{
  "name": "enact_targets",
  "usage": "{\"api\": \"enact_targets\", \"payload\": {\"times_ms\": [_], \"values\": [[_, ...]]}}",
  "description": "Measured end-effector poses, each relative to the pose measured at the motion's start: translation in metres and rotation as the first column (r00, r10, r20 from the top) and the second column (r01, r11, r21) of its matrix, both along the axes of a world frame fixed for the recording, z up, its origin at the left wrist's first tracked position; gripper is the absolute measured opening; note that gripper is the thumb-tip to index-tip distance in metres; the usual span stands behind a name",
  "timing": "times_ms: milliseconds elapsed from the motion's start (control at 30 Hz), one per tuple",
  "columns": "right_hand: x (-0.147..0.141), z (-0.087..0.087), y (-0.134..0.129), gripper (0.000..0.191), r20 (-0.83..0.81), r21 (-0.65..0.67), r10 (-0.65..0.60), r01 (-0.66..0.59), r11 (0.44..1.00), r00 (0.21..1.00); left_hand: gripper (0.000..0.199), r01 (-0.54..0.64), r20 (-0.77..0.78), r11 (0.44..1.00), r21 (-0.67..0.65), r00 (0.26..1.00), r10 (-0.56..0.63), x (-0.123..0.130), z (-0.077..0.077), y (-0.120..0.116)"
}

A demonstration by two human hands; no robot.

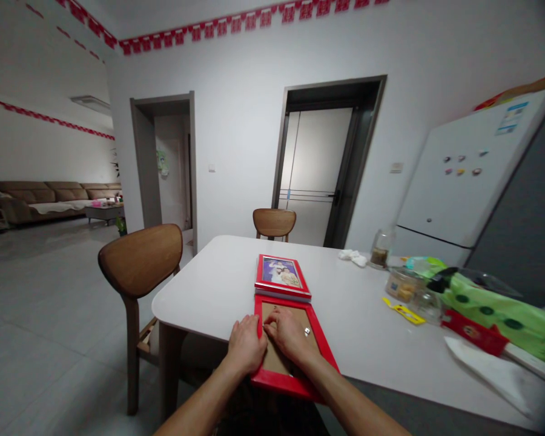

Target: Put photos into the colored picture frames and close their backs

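Observation:
A red picture frame (272, 379) lies face down on the white table (354, 339), showing a brown backing board (275, 358). My left hand (247, 345) curls over the frame's left rim. My right hand (288, 333) rests with its fingertips on the backing board, and whatever lies under them is hidden. A small metal clip (307, 331) sits on the board just beyond my right hand. Directly behind the frame lies a second red frame (281, 278), face up, with a photo of two people on a stack.
Wooden chairs (138, 260) stand at the table's left edge and far end. A white cloth (353, 258), glass jar (380, 248), yellow strip (404, 310), food container (402, 284) and green-patterned bag (490, 318) lie to the right. A white refrigerator (463, 175) stands beyond them.

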State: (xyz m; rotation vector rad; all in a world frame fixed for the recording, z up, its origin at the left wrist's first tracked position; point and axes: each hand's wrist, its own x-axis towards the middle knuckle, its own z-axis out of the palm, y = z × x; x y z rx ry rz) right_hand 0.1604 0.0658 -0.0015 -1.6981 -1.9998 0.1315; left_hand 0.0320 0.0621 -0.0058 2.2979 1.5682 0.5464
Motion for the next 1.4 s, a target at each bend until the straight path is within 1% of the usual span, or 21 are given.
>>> {"api": "enact_targets", "payload": {"times_ms": [100,167,233,300,400,500,600,800,867,933,1000,1067,1133,1267,1333,1400], "values": [[-0.001,0.000,0.003,0.017,-0.030,0.006,-0.026,0.027,1.000,0.999,0.044,0.003,-0.012,1.000,0.017,1.000,-0.003,0.000,0.001,0.000],[0.003,0.002,-0.001,0.018,-0.046,0.000,-0.002,0.002,1.000,0.999,0.043,0.010,-0.016,1.000,0.028,1.000,-0.009,-0.001,0.002,0.001],[0.011,0.005,-0.010,0.022,-0.073,-0.010,0.048,-0.049,0.999,0.996,0.043,0.018,-0.017,0.999,0.036,1.000,-0.017,-0.002,0.002,0.001],[0.023,0.009,-0.025,0.024,-0.116,-0.066,0.113,-0.121,0.990,0.987,0.043,0.023,-0.014,0.999,0.043,1.000,-0.023,-0.004,0.002,0.001],[0.036,0.017,-0.049,0.025,-0.177,-0.213,0.201,-0.236,0.948,0.964,0.043,0.024,-0.006,0.998,0.052,1.000,-0.024,-0.005,0.001,0.001],[0.040,0.023,-0.061,0.023,-0.208,-0.289,0.208,-0.264,0.920,0.956,0.043,0.017,-0.001,0.998,0.053,1.000,-0.017,-0.005,0.000,0.001],[0.036,0.021,-0.062,0.018,-0.231,-0.277,0.180,-0.242,0.930,0.956,0.042,0.013,0.003,0.999,0.053,1.000,-0.013,-0.004,0.000,0.002],[0.033,0.011,-0.058,0.016,-0.220,-0.180,0.175,-0.216,0.960,0.960,0.042,0.023,0.041,0.999,0.042,0.999,-0.025,-0.005,0.002,0.002],[0.033,0.009,-0.057,0.021,-0.209,-0.143,0.125,-0.156,0.977,0.970,0.041,0.040,0.067,0.999,0.031,0.997,-0.042,-0.006,0.004,0.003],[0.032,0.007,-0.055,0.028,-0.158,-0.097,0.029,-0.045,0.994,0.987,0.038,0.057,0.100,0.998,0.021,0.993,-0.059,-0.006,0.005,0.003],[0.029,0.005,-0.050,0.034,-0.089,-0.054,-0.062,0.058,0.997,0.994,0.036,0.070,0.136,0.998,0.011,0.988,-0.071,-0.007,0.005,0.004],[0.026,0.003,-0.044,0.035,-0.052,-0.029,-0.106,0.105,0.994,0.993,0.035,0.081,0.174,0.997,0.000,0.982,-0.080,-0.008,0.005,0.004],[0.026,0.002,-0.039,0.035,-0.057,-0.027,-0.117,0.116,0.993,0.992,0.034,0.093,0.218,0.996,-0.014,0.972,-0.088,-0.010,0.004,0.005],[0.029,0.005,-0.034,0.039,-0.109,-0.042,-0.137,0.133,0.990,0.985,0.030,0.094,0.345,0.994,-0.049,0.936,-0.071,-0.012,0.002,0.007],[0.029,0.010,-0.034,0.036,-0.126,-0.026,-0.140,0.137,0.990,0.982,0.032,0.075,0.431,0.995,-0.067,0.902,-0.039,-0.011,0.002,0.008],[0.025,0.017,-0.034,0.033,-0.138,0.005,-0.124,0.126,0.992,0.983,0.034,0.052,0.526,0.994,-0.092,0.851,0.004,-0.009,0.002,0.009]]}}
